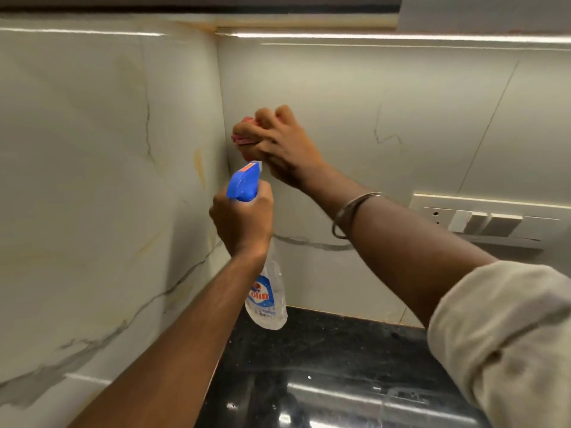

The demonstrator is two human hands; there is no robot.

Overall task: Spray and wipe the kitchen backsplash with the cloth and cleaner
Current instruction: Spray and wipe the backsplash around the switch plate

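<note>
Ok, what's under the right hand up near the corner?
A bunched pink cloth, gripped by the right hand against the backsplash. Only its left edge and a bit between the fingers show; the rest, and the patch of backsplash beneath, are covered by the hand.

Spray bottle [266, 298] label: partly hidden letters "olin".

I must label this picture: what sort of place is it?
Probably a home kitchen corner: a marble-look backsplash, a glossy black countertop below it, and a switch and socket panel on the wall.
</note>
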